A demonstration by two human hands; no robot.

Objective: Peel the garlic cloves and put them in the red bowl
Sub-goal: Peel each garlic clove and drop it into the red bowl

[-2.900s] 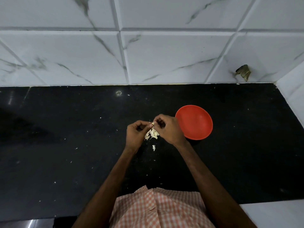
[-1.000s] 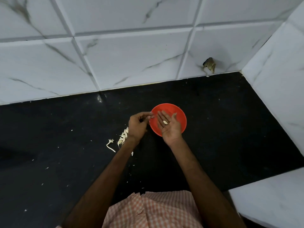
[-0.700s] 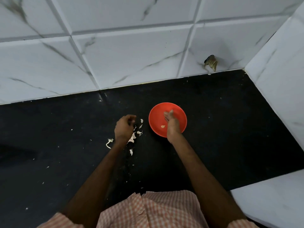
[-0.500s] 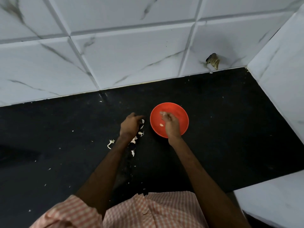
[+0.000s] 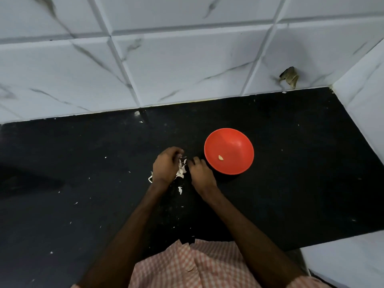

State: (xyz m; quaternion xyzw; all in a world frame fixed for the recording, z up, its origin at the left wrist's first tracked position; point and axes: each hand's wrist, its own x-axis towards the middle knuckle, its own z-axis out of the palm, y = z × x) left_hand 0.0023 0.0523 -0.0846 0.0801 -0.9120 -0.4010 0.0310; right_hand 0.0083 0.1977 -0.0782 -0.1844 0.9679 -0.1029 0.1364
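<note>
A red bowl stands on the black counter, and one peeled garlic clove lies inside it. A small heap of garlic cloves and white skins lies just left of the bowl. My left hand sits over the left side of the heap with its back to the camera and its fingers curled down; what they hold is hidden. My right hand is between the heap and the bowl, with its bent fingertips reaching toward the heap and nothing visible in them.
The black counter is speckled with bits of skin, and a loose skin piece lies near the heap. White marble-pattern tiles close off the back, and a white wall the right. A lower white ledge sits at front right.
My right hand tipped a peeled clove into the red bowl, then drew back left to the heap. My left hand dropped to the heap and stayed there.
</note>
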